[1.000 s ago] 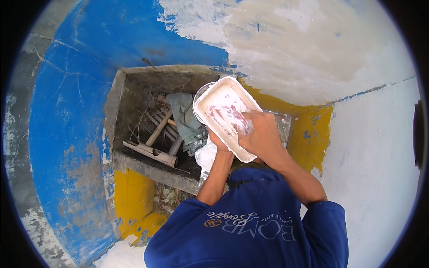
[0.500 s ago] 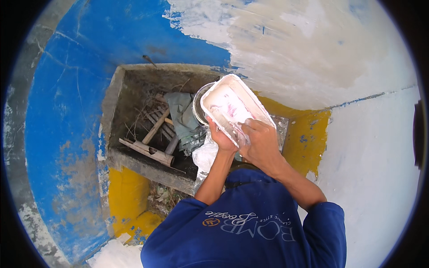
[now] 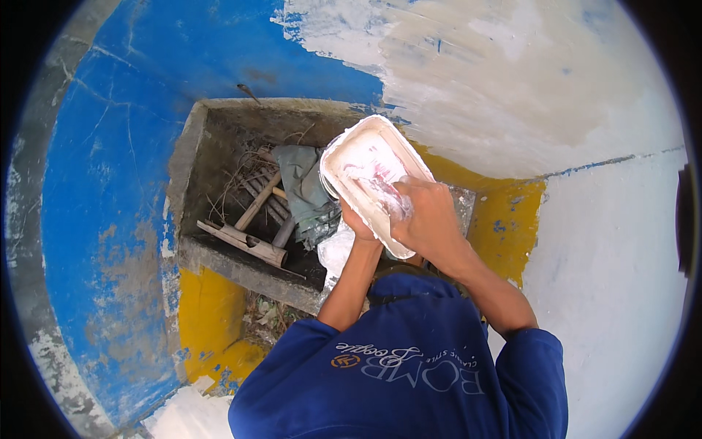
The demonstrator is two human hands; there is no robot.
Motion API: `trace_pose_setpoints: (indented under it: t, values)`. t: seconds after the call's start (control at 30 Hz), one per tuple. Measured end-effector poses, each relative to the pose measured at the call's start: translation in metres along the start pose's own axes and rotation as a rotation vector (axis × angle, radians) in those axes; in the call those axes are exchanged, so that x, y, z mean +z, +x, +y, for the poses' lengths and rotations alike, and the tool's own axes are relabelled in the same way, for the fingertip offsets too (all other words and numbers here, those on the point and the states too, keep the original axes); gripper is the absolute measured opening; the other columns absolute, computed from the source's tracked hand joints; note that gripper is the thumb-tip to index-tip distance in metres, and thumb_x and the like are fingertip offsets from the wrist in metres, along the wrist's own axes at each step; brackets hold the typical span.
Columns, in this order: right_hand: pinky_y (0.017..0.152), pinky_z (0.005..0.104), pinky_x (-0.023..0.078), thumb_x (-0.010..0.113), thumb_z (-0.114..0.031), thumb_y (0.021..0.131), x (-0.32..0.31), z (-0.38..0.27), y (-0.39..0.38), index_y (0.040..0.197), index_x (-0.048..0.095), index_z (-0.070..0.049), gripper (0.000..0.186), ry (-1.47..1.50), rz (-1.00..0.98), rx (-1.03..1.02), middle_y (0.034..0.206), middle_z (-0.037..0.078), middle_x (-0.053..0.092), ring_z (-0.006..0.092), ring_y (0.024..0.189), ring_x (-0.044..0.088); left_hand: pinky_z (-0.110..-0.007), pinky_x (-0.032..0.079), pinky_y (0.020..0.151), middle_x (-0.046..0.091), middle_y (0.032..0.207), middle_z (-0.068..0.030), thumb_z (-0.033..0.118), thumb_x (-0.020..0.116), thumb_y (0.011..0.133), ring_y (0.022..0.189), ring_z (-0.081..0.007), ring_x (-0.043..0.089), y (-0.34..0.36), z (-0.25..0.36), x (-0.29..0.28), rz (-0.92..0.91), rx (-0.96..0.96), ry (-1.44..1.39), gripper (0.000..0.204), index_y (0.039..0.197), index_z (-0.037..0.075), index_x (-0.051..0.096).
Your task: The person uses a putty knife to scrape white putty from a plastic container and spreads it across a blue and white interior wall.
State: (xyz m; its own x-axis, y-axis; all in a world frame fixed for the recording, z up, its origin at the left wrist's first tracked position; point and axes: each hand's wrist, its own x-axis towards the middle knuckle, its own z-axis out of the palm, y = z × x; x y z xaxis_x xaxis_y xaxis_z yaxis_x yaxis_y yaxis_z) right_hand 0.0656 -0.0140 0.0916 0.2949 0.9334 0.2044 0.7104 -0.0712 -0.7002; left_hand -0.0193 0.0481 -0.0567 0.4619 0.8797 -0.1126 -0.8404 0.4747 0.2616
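Observation:
A rectangular white plastic tub (image 3: pixel 414 155), tilted in front of me, has white paste with pinkish streaks inside. My left hand (image 3: pixel 357 222) grips its lower left side, fingers partly hidden beneath it. My right hand (image 3: pixel 430 218) is closed inside the near right part of the tub. Its curled fingers hold a paste-smeared, whitish thing (image 3: pixel 399 206), mostly covered by the hand; its kind cannot be made out. Behind the tub's left edge shows a sliver of a round container (image 3: pixel 326 183).
A concrete trough (image 3: pixel 241 269) holds wood and bamboo pieces (image 3: pixel 256 252), dry twigs and a grey-green cloth (image 3: pixel 296 179). White plastic (image 3: pixel 335 252) lies near my left wrist. Around stand a blue wall (image 3: pixel 175 55), a white-coated wall (image 3: pixel 504 88) and yellow-painted surfaces (image 3: pixel 504 227).
The tub has shifted slightly left and turned a little, covering more of the round container. My right hand has slid up and left along the tub's inside.

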Motion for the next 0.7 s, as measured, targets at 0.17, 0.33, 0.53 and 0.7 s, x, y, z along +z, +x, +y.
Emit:
trace_pose_setpoints:
  t: [0.17, 0.33, 0.53, 0.7]
  values:
    - [0.075, 0.0436, 0.052, 0.064, -0.004, 0.063, 0.004, 0.001, 0.003, 0.090, 0.067, 0.010, 0.031, 0.038, 0.047, 0.044, 0.088, 0.028, 0.066, 0.0442, 0.080, 0.064, -0.044, 0.042, 0.103, 0.049, 0.136, -0.0131, 0.053, 0.032, 0.097, 0.123, -0.0288, 0.050, -0.001, 0.002, -0.003, -0.085, 0.003, 0.007, 0.063, 0.142, 0.008, 0.038]
    - [0.075, 0.0435, 0.052, 0.064, -0.004, 0.063, 0.001, -0.002, 0.006, 0.089, 0.067, 0.010, 0.031, 0.094, 0.063, 0.004, 0.090, 0.028, 0.065, 0.0442, 0.080, 0.064, -0.044, 0.042, 0.104, 0.049, 0.136, -0.0133, 0.054, 0.032, 0.096, 0.123, -0.0297, 0.050, 0.000, 0.003, -0.005, -0.049, -0.016, -0.071, 0.065, 0.142, 0.008, 0.036]
    - [0.064, 0.0434, 0.052, 0.064, -0.004, 0.062, -0.012, 0.003, 0.010, 0.088, 0.069, 0.002, 0.027, -0.040, 0.216, -0.052, 0.083, 0.017, 0.065, 0.0358, 0.074, 0.064, -0.044, 0.040, 0.105, 0.045, 0.141, -0.0133, 0.054, 0.034, 0.097, 0.126, -0.0291, 0.048, -0.002, 0.007, 0.006, -0.158, 0.005, 0.002, 0.067, 0.144, 0.006, 0.035]
    - [0.067, 0.0401, 0.052, 0.067, -0.003, 0.062, 0.012, 0.010, -0.016, 0.088, 0.069, 0.004, 0.027, -0.156, 0.073, -0.099, 0.081, 0.018, 0.064, 0.0370, 0.073, 0.064, -0.047, 0.033, 0.110, 0.037, 0.147, -0.0125, 0.060, 0.033, 0.096, 0.133, -0.0314, 0.039, -0.001, 0.008, 0.010, -0.349, -0.095, -0.274, 0.074, 0.148, 0.008, 0.028]
